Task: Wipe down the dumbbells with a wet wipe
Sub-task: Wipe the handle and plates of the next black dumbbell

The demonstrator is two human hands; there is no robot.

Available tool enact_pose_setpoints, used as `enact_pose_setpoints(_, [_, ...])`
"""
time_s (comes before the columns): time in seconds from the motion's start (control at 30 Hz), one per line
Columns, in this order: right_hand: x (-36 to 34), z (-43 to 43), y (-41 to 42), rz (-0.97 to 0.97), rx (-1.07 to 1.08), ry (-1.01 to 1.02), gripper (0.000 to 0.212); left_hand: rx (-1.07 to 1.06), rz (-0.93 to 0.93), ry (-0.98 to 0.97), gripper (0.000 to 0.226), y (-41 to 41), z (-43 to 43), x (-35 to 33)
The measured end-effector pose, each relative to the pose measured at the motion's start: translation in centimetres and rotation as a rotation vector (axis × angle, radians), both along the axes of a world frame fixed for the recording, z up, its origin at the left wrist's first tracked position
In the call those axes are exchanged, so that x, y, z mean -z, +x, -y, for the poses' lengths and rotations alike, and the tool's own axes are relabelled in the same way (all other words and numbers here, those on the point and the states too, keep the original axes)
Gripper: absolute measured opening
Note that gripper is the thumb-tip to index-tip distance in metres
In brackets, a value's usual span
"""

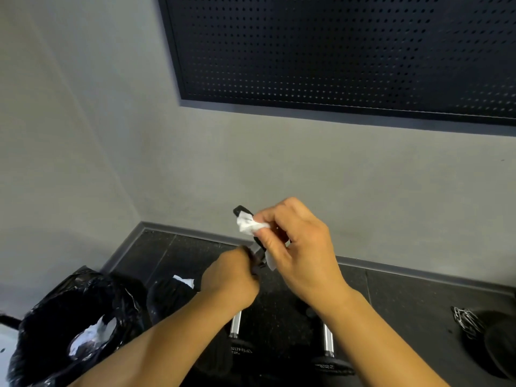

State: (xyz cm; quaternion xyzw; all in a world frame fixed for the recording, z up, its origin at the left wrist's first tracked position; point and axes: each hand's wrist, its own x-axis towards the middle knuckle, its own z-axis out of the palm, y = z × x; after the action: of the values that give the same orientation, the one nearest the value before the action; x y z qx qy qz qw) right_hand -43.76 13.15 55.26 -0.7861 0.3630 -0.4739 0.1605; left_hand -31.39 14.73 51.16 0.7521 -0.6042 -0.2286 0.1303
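At 8 o'clock stands a bin lined with a glossy, crinkled black plastic bag (55, 317), and crumpled white used wipes (95, 333) lie inside it. Just to its right sits a soft black bundle (170, 297) with a white patch on top.

At centre the hands are close together. The left hand (231, 277) is curled around the lower end of a slim black object (240, 211); what it is cannot be told. The right hand (298, 247), at 1 o'clock from the left, pinches a crumpled white wet wipe (248, 225) against the object's upper end.

Below the forearms, at 6 o'clock, the left dumbbell (236, 325) and the right dumbbell (328, 337) rest on the floor, each with a chrome handle and black heads. A steel chain (467, 322) lies at 4 o'clock.

The floor is speckled black rubber tile (405, 303), edged by a grey skirting board (418, 270). Above it rises a matte grey wall (335, 177), with a dark perforated panel (335, 51) at 1 o'clock.
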Motion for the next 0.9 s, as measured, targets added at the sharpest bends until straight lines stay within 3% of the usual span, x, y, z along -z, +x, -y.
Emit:
enact_pose_setpoints(0.2, [-1.3, 2.0, 1.6, -0.101, -0.038, 0.192, 0.011, 0.06, 0.137, 0.014, 0.007, -0.3, -0.6, -0.9])
enact_pose_setpoints(0.4, [-3.2, 6.5, 2.2, -0.16, -0.08, 0.69, 0.031, 0.11, 0.278, 0.024, 0.024, -0.5, -0.4, -1.0])
enact_pose_setpoints(0.67, [-0.5, 10.5, 2.0, -0.212, 0.027, 1.095, 0.02, 0.109, 0.189, -0.026, 0.026, -1.3, -0.6, -0.6])
enact_pose_setpoints(0.77, [0.9, 10.4, 1.6, -0.183, 0.092, 1.165, 0.031, 0.101, 0.16, -0.051, 0.023, -1.5, -0.7, -0.2])
enact_pose_setpoints(0.9, [2.6, 9.8, 0.2, -0.097, 0.14, 1.245, 0.025, 0.091, 0.109, -0.087, 0.021, -1.7, -0.8, 0.4])
